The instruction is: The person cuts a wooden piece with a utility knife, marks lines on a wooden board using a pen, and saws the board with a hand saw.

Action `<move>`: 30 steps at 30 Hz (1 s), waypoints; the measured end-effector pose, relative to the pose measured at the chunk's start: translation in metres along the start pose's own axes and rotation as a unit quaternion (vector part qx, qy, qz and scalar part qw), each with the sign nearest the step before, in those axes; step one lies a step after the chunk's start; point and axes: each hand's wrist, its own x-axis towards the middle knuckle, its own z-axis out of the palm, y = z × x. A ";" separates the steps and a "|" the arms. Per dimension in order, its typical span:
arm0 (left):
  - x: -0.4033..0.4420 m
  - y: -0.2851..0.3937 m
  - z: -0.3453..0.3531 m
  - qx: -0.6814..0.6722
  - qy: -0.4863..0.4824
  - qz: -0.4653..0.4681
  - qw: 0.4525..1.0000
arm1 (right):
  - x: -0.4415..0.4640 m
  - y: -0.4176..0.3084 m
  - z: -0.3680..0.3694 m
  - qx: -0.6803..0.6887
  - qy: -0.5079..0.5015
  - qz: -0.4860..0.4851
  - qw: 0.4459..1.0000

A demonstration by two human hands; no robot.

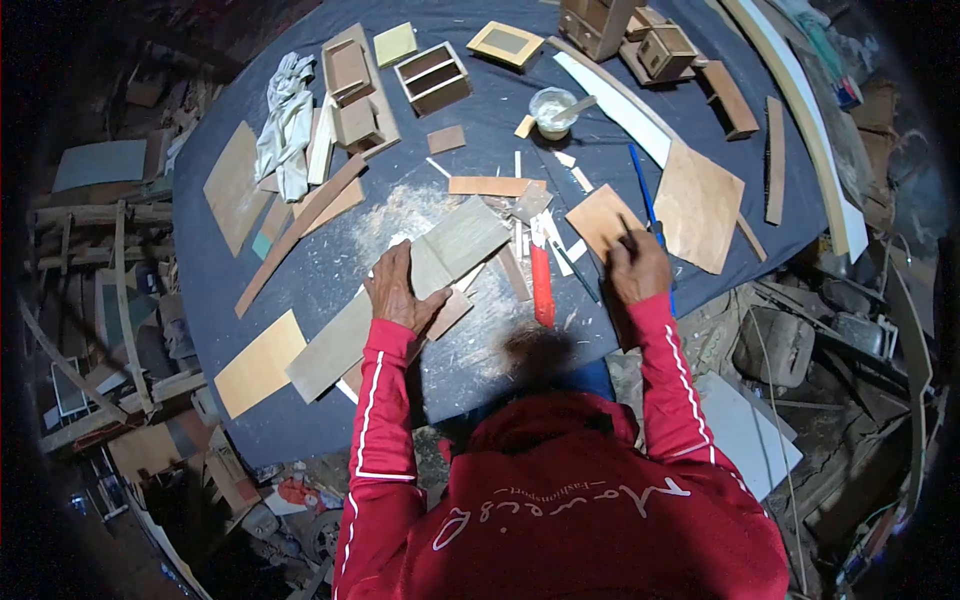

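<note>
A long grey wooden board (465, 240) lies at a slant across the tabletop, with a seam or line across it. My left hand (395, 290) spans its width, fingers at the far edge and thumb at the near one. To the right, my right hand (640, 268) is closed at the lower right corner of a square plywood piece (598, 217). A thin dark shape shows at its fingertips; I cannot tell what it is. A blue rod (643, 185) passes just beyond that hand. Between the hands lies a red-handled cutter (541, 280), among narrow wood strips (515, 270).
Sawdust (400, 215) covers the middle of the dark table cover (320, 290). Behind stand a tub of white paste (553, 113), a small compartmented box (433, 80) and little wooden cabinets (665, 52). A crumpled cloth (288, 125) lies left; a plywood sheet (700, 205) lies right.
</note>
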 end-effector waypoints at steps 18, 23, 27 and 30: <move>-0.002 -0.055 -0.031 -0.026 0.007 -0.123 0.992 | -0.042 0.077 -0.057 -0.201 0.038 0.115 0.972; 0.017 -0.075 -0.028 -0.058 -0.008 -0.180 0.982 | -0.072 0.071 -0.065 -0.185 0.090 0.024 0.978; 0.032 -0.100 -0.017 -0.051 -0.012 -0.174 0.983 | -0.103 0.043 -0.062 -0.106 0.088 0.019 0.990; 0.035 -0.094 -0.025 -0.041 -0.041 -0.185 0.981 | -0.124 0.003 -0.047 0.001 0.102 -0.003 0.995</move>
